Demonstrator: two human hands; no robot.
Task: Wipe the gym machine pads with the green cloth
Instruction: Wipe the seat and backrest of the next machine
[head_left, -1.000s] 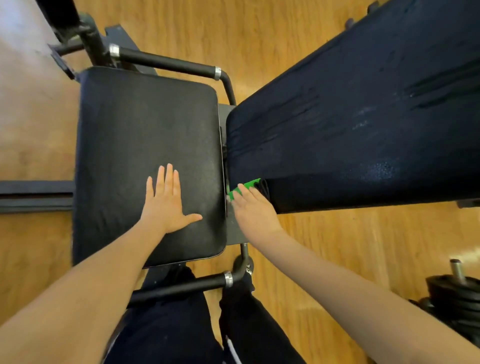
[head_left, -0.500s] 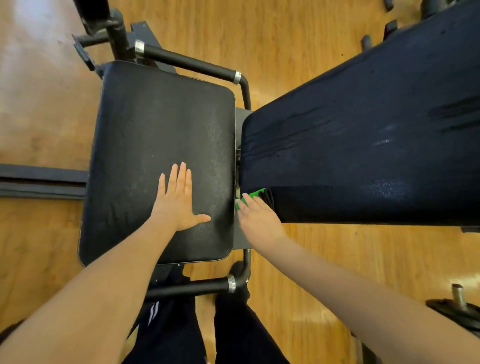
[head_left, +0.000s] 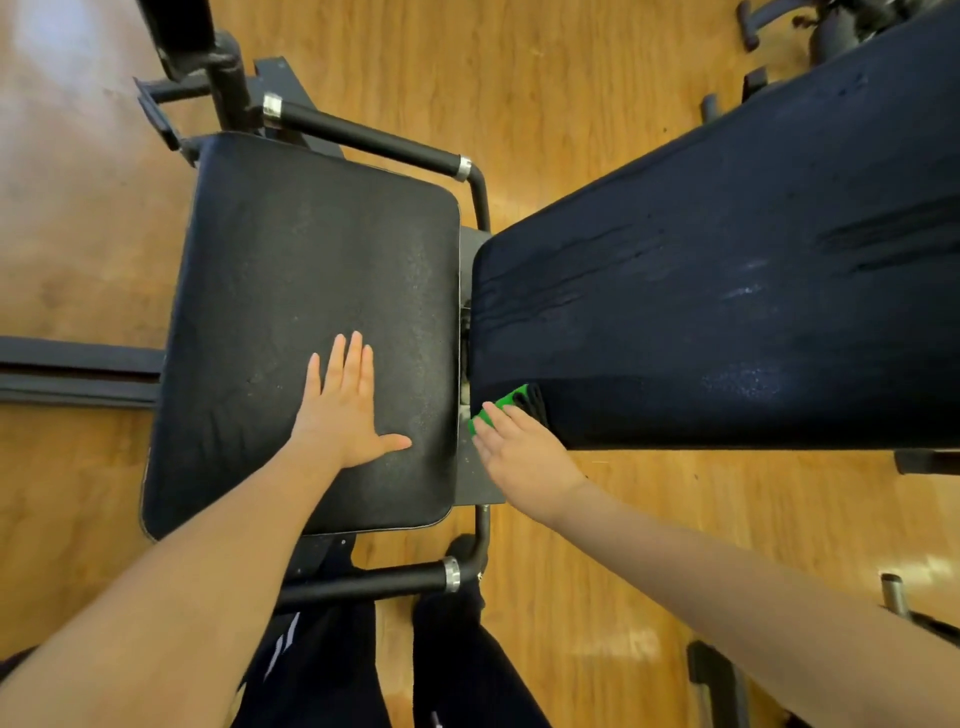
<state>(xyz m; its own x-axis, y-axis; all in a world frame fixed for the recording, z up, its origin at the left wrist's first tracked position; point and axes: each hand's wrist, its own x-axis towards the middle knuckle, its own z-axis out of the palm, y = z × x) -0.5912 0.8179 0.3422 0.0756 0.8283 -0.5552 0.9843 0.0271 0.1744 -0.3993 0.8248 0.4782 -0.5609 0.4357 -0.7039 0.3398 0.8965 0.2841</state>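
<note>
The black seat pad (head_left: 291, 291) fills the left-centre of the head view. My left hand (head_left: 345, 410) lies flat on it with straight fingers. The long back pad (head_left: 727, 291) slopes up to the right, with wet streaks on its surface. My right hand (head_left: 524, 452) presses the green cloth (head_left: 501, 406) against the back pad's near lower corner, beside the gap between the two pads. Only a small part of the cloth shows beyond my fingers.
Black handle bars run along the far side (head_left: 363, 137) and near side (head_left: 374, 584) of the seat. A steel frame rail (head_left: 72, 371) extends left over the wooden floor. Weight plates and a bar end (head_left: 893, 597) sit at the lower right. My dark trousers (head_left: 395, 670) show below.
The view has shifted, so the machine sits further right and lower in frame. Both hands keep their places: the left on the seat, the right with the cloth at the back pad's corner.
</note>
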